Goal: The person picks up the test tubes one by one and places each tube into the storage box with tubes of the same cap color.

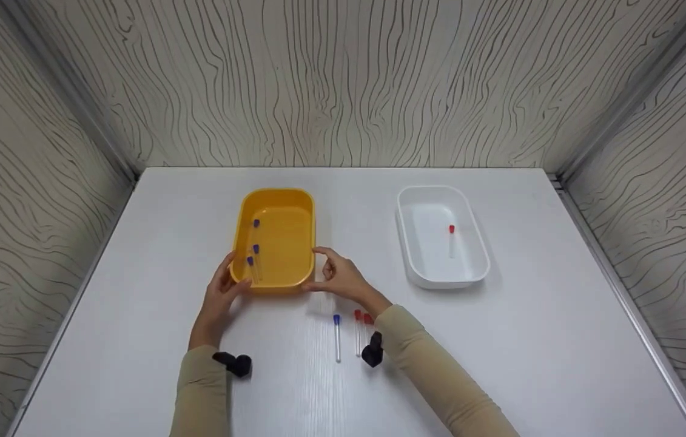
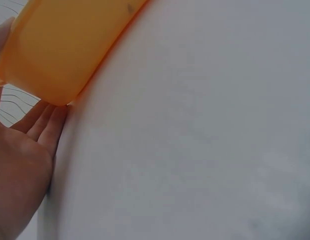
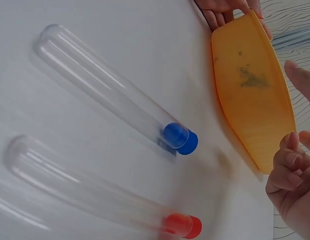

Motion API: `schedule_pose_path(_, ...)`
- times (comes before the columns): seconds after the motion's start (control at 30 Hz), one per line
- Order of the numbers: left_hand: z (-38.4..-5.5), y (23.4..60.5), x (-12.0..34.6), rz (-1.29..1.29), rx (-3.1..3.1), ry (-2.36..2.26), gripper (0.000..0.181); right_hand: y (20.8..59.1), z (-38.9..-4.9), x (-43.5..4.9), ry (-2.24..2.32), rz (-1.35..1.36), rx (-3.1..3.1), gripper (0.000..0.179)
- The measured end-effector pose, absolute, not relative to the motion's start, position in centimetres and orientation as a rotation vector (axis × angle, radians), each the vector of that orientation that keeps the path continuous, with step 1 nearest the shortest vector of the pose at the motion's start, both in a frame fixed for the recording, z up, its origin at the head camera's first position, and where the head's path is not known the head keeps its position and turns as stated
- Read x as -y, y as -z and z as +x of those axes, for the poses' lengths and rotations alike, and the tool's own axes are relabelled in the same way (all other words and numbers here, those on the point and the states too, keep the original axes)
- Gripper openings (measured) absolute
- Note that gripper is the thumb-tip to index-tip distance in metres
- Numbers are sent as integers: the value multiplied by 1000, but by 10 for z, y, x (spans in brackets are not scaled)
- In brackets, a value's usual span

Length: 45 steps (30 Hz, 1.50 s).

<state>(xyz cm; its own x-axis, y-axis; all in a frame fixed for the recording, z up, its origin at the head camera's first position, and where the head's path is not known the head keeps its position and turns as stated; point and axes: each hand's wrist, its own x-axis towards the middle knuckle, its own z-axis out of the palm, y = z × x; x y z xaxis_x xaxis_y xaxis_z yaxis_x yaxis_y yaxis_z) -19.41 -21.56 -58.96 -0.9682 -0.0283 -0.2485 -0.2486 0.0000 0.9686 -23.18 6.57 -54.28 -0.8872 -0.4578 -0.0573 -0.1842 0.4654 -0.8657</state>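
A yellow plastic tub stands on the left half of the table, with three blue-capped tubes along its left side. My left hand holds its near left corner, thumb over the rim and fingers along the outer wall. At the near right corner, my right hand spans the tub between forefinger and thumb, its other fingers curled in. Below the right hand lie a clear blue-capped test tube and two red-capped test tubes, one partly hidden by the right wrist camera.
A white tub stands to the right with one red-capped tube in it. Wood-patterned panels enclose the white table at the back and both sides. Black wrist cameras jut inward from both sleeves.
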Motion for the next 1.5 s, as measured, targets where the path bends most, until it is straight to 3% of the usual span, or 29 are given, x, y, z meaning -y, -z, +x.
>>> schedule_pose_path(0.83, -192, 587, 215, -332, -2061, -2085, 74, 548, -204, -90, 1397, -675, -2466, 70)
schedule_pose_path(1.5, -193, 587, 215, -352, -2092, -2054, 73, 549, -178, -107, 1217, -675, -2532, 77)
